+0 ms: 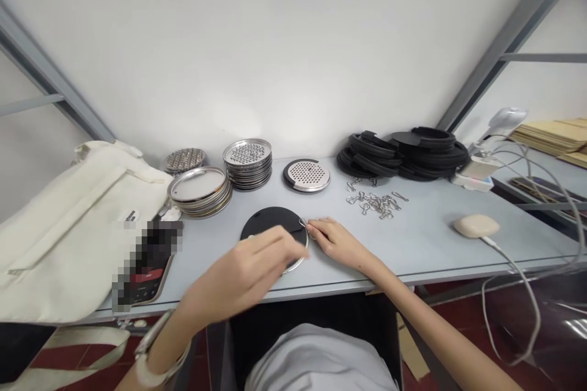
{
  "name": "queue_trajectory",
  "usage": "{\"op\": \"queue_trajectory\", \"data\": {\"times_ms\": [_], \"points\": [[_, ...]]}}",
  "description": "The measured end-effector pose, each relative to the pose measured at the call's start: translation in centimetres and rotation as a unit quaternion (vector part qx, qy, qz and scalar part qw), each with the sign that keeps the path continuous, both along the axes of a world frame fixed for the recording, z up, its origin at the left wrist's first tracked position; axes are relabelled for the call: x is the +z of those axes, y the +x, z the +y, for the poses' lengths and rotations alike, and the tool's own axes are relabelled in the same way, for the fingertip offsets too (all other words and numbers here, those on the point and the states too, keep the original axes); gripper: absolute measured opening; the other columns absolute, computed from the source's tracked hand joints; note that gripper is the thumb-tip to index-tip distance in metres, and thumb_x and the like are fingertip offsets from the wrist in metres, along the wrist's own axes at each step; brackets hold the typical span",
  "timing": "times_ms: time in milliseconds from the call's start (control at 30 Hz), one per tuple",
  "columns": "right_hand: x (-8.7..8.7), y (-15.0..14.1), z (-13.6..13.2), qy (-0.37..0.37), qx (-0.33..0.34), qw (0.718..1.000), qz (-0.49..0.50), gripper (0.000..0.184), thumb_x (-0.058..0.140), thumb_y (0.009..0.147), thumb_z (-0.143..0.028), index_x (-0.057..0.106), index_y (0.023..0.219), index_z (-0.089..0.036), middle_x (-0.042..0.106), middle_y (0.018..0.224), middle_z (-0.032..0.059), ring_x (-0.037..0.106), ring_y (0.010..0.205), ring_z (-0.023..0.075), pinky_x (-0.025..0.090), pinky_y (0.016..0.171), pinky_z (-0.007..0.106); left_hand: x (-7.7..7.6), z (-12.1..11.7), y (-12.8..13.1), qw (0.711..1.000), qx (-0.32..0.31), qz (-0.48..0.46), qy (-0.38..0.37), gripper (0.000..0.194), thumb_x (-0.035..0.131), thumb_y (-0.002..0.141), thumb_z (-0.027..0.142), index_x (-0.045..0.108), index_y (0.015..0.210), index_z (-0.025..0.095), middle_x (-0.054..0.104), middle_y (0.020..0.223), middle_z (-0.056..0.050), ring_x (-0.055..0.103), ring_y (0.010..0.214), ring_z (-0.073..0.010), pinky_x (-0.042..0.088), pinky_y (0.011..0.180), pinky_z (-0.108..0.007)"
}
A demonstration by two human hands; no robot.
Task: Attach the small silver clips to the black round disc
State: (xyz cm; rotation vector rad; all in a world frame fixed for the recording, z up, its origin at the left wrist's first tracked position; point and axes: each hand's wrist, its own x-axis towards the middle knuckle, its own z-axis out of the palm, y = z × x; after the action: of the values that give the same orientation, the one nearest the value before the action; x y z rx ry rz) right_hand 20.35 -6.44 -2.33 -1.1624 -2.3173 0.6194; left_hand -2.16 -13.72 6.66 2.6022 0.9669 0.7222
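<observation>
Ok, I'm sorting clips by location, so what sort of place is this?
Probably a small workshop or hand-assembly bench: stacked perforated metal discs, piled black rings and loose wire clips share one worktable. I can't tell whether it's a factory or a private room.

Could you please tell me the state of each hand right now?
Left hand: over the black disc; grip cannot be told.
Right hand: closed on a metal clip.

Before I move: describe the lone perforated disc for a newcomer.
Follow the grey desk back to the white wall. Between the stack of metal discs and the black rings, the perforated disc lies flat. Unlike the stacked ones, it sits alone, with a black band around part of its rim.
</observation>
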Motion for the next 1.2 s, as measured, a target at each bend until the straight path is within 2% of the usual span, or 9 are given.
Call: {"op": "queue_trajectory", "data": {"times_ms": [67,167,333,400,567,800,1200], "points": [[0.2,0.0,0.1,-0.012,0.005,1.0,0.004,0.036,0.025,0.097,-0.033,0.049,0.073,-0.019,0.055,0.068,0.0003,0.05,0.068,0.0142,0.037,0.075,0.029,-0.3,2.4,0.5,0.998,0.023,0.049,-0.021,0.025,0.033,0.096,0.024,0.053,0.111,0.02,0.057,0.099,-0.004,0.056,0.088,-0.0144,0.046,0.08,-0.028],[0.6,0.0,0.3,-0.026,0.015,0.999,0.01,0.037,0.025,0.097,-0.034,0.047,0.072,-0.02,0.053,0.067,-0.0007,0.049,0.068,0.0138,0.037,0.075,0.028,-1.7,5.7,0.8,0.994,0.022,0.091,-0.056,0.026,0.043,0.092,0.034,0.049,0.114,0.021,0.055,0.104,-0.004,0.055,0.092,-0.0164,0.046,0.081,-0.029],[0.7,0.0,0.6,-0.04,0.009,0.999,0.016,0.039,0.024,0.097,-0.036,0.048,0.07,-0.019,0.053,0.066,0.0,0.048,0.068,0.0146,0.038,0.073,0.029,-3.7,8.2,1.0,0.988,0.047,0.145,-0.041,0.035,0.047,0.088,0.043,0.048,0.115,0.021,0.052,0.103,-0.005,0.056,0.086,-0.0172,0.046,0.074,-0.03],[0.7,0.0,0.7,-0.044,-0.002,0.999,0.018,0.038,0.025,0.097,-0.036,0.051,0.074,-0.02,0.056,0.069,0.0012,0.049,0.07,0.0156,0.038,0.073,0.031,-4.1,8.5,1.2,0.986,0.045,0.159,-0.028,0.036,0.046,0.088,0.045,0.048,0.115,0.021,0.052,0.102,-0.005,0.057,0.086,-0.0179,0.046,0.073,-0.03],[0.5,-0.1,0.8,-0.039,-0.001,0.999,0.017,0.037,0.024,0.097,-0.034,0.052,0.077,-0.02,0.057,0.07,0.0017,0.049,0.069,0.0163,0.038,0.072,0.032,-4.7,8.8,1.6,0.987,0.045,0.144,-0.048,0.033,0.044,0.091,0.039,0.046,0.12,0.026,0.052,0.107,-0.004,0.058,0.081,-0.0156,0.047,0.069,-0.029],[0.4,0.1,0.7,-0.029,-0.001,1.0,0.003,0.036,0.024,0.097,-0.032,0.051,0.077,-0.02,0.056,0.071,0.0015,0.048,0.068,0.0158,0.038,0.072,0.031,-4.9,9.0,1.8,0.993,0.032,0.087,-0.067,0.031,0.05,0.088,0.034,0.051,0.119,0.026,0.056,0.101,-0.002,0.059,0.086,-0.0143,0.047,0.076,-0.025],[0.2,0.3,0.4,0.003,0.022,1.0,-0.012,0.037,0.024,0.097,-0.031,0.048,0.071,-0.019,0.053,0.068,0.0013,0.047,0.068,0.0152,0.037,0.074,0.032,-5.2,8.8,1.4,0.994,0.004,0.102,-0.03,0.034,0.047,0.09,0.034,0.05,0.123,0.027,0.055,0.104,-0.003,0.058,0.083,-0.0128,0.046,0.075,-0.024]]}}
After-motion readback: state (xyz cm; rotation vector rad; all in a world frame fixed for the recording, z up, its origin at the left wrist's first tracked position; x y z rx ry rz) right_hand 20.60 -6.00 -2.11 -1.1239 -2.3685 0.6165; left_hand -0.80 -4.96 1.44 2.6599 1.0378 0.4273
